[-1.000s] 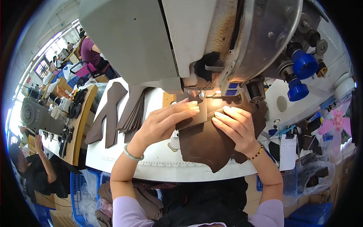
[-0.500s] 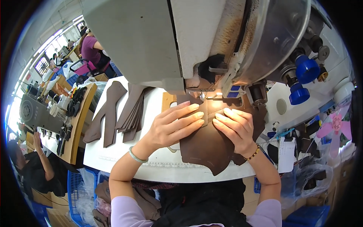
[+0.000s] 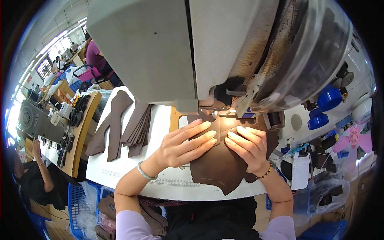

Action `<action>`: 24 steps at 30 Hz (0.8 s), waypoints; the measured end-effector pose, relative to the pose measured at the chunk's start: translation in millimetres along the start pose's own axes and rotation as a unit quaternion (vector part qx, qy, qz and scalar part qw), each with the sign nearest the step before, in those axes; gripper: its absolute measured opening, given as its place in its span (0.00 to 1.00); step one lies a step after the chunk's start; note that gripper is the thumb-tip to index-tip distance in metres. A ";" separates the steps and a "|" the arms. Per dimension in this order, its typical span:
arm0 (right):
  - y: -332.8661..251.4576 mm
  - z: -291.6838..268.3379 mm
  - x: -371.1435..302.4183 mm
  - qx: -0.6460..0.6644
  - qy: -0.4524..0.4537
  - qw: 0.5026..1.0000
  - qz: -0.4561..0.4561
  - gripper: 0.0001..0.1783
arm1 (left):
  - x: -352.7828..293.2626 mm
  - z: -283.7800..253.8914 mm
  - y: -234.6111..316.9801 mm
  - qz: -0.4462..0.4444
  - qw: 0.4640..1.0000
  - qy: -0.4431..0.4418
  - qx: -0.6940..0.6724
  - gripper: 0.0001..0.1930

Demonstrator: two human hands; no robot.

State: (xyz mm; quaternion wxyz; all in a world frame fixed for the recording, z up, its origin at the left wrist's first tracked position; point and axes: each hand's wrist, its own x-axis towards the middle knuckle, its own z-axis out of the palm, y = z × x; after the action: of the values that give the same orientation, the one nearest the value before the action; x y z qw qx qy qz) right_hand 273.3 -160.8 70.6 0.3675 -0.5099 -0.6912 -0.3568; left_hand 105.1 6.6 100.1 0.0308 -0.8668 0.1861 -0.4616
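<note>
A large dark brown leather piece (image 3: 219, 170) lies flat under the head of a sewing machine (image 3: 144, 48), its curved lower edge near the table's front. My left hand (image 3: 182, 144) rests on its left part, fingers stretched out and tips near a smaller overlapping strip. On the right part, my right hand (image 3: 251, 149) lies with its fingers extended and slightly bent. A line of stitching shows between the fingertips. Just beyond them, the presser foot (image 3: 216, 113) is lit by a lamp; the needle is too small to make out.
Left on the white table (image 3: 160, 191) lie cut brown strips (image 3: 116, 128) and a fanned stack (image 3: 137, 130). Blue knobs (image 3: 330, 97) and a pink fan (image 3: 353, 138) are at right. A blue crate (image 3: 78, 208) stands below left. Other people sit at left.
My view has shifted slightly, so the machine and table appear a little lower. Both hands keep nearly the same place on the leather; any feed of the leather is too small to tell.
</note>
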 end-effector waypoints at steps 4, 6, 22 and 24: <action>1.1 -0.9 -1.9 0.003 -0.010 1.000 0.005 0.16 | 2.0 0.9 -0.9 -0.002 1.000 0.006 -0.009 0.10; 1.6 -0.1 -2.7 0.002 -0.008 1.000 0.004 0.16 | 1.9 1.7 -2.1 -0.005 1.000 0.003 -0.011 0.11; 4.2 2.8 5.8 0.019 -0.010 0.999 0.025 0.19 | 2.1 3.3 -7.0 -0.042 0.998 0.019 -0.040 0.13; 4.2 3.7 7.2 0.019 0.001 0.999 0.026 0.19 | 3.6 2.9 -6.2 -0.048 0.997 0.019 -0.049 0.14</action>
State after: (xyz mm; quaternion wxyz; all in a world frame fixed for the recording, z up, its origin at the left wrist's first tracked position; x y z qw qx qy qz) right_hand 275.3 -153.4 75.7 0.3868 -0.5199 -0.6845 -0.3341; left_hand 111.2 10.7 102.6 -0.0377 -0.8662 0.1677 -0.4692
